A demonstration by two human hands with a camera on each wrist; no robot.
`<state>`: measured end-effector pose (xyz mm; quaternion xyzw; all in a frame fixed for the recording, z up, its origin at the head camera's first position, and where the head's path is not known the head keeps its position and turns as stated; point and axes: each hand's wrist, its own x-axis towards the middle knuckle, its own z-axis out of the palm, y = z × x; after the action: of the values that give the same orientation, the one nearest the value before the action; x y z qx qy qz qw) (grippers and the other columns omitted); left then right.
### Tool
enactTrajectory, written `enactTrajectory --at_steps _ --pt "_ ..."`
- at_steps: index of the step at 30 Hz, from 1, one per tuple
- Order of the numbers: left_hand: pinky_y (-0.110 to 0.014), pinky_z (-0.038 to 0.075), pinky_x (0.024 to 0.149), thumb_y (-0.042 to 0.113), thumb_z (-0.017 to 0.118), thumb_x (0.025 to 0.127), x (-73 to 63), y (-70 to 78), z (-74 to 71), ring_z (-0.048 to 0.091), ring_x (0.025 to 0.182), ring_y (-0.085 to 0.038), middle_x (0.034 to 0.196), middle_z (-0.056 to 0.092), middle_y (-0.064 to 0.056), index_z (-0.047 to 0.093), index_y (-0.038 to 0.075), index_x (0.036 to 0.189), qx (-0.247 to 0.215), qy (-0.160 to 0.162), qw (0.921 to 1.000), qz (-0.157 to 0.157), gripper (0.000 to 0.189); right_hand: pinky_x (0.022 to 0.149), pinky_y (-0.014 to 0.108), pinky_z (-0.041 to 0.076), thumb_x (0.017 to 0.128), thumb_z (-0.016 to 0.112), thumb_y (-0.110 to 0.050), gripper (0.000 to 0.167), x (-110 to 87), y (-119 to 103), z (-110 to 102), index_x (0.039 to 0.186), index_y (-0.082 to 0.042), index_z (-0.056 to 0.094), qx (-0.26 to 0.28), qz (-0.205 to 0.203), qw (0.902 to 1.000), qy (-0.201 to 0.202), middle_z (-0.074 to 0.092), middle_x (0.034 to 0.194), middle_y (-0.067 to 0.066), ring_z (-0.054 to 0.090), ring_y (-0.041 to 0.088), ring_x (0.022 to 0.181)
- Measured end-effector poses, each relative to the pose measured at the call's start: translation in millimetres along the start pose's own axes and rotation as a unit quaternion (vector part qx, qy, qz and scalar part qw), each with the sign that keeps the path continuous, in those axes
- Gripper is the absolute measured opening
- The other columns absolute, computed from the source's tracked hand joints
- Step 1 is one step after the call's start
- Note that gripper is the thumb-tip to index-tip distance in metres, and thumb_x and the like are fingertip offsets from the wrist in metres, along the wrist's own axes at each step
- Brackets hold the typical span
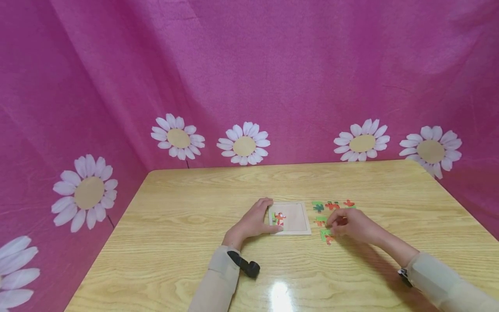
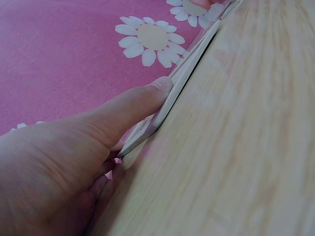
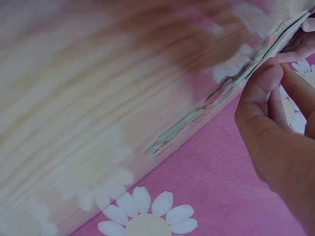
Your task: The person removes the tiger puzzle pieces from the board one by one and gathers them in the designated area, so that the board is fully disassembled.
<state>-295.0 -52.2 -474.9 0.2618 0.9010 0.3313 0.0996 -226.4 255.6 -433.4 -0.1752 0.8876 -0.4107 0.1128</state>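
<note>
A square wooden puzzle tray (image 1: 296,215) lies flat on the table, with a piece showing an orange and white figure (image 1: 280,218) inside at its left. My left hand (image 1: 253,219) holds the tray's left side, the thumb (image 2: 160,88) over its near rim and the fingers at the far left corner. Right of the tray, my right hand (image 1: 356,224) hovers low over jigsaw pieces (image 1: 326,236), its thumb and forefinger bent toward each other beside an orange and green piece (image 1: 319,221). I cannot tell whether a piece is between these fingertips.
More green and orange jigsaw pieces (image 1: 332,206) lie flat beyond the right hand, one with a dark green shape (image 1: 318,207). The wood-grain table (image 1: 195,208) ends at a pink cloth (image 1: 292,86) with large white daisies. Dark straps circle both wrists.
</note>
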Motion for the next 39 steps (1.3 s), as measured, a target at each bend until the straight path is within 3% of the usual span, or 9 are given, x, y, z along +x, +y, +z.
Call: enactTrajectory --at_steps 9,13,24,39 --pt "-0.040 0.031 0.122 0.043 0.078 0.080 -0.9 0.3 0.1 0.033 0.145 -0.022 0.158 0.031 -0.006 0.034 0.009 0.149 -0.003 -0.002 1.0000 -0.003 0.089 0.061 0.017 0.049 0.086 0.071 -0.005 0.010 18.2 -9.5 11.7 0.095 -0.001 0.069 -0.022 -0.035 0.9990 0.016 0.069 0.090 0.010 0.054 0.001 0.071" --pt "-0.039 0.031 0.121 0.043 0.078 0.080 -1.2 1.2 0.4 0.034 0.144 -0.021 0.158 0.032 -0.005 0.035 0.009 0.149 -0.003 -0.002 1.0000 -0.003 0.088 0.065 0.017 0.048 0.086 0.072 -0.008 0.010 29.7 -14.2 18.0 0.095 -0.003 0.069 -0.044 -0.022 0.9985 0.022 0.067 0.086 0.004 0.053 0.004 0.075" --pt "-0.039 0.031 0.122 0.044 0.078 0.080 -2.2 2.7 -1.2 0.033 0.146 -0.019 0.158 0.031 -0.004 0.034 0.011 0.150 -0.006 -0.002 0.9999 -0.013 0.090 0.062 0.018 0.047 0.087 0.070 -0.004 0.008 58.1 -29.4 30.8 0.095 -0.003 0.068 -0.038 -0.011 0.9990 0.022 0.066 0.085 0.005 0.054 0.013 0.076" --pt "-0.041 0.031 0.121 0.045 0.077 0.081 -3.3 2.3 -2.0 0.032 0.146 -0.021 0.158 0.031 -0.004 0.035 0.010 0.150 -0.010 -0.002 0.9999 -0.009 0.088 0.062 0.016 0.045 0.086 0.070 -0.002 0.009 90.4 -41.3 53.3 0.094 0.000 0.068 -0.070 -0.056 0.9960 0.006 0.064 0.079 0.005 0.051 0.008 0.071"
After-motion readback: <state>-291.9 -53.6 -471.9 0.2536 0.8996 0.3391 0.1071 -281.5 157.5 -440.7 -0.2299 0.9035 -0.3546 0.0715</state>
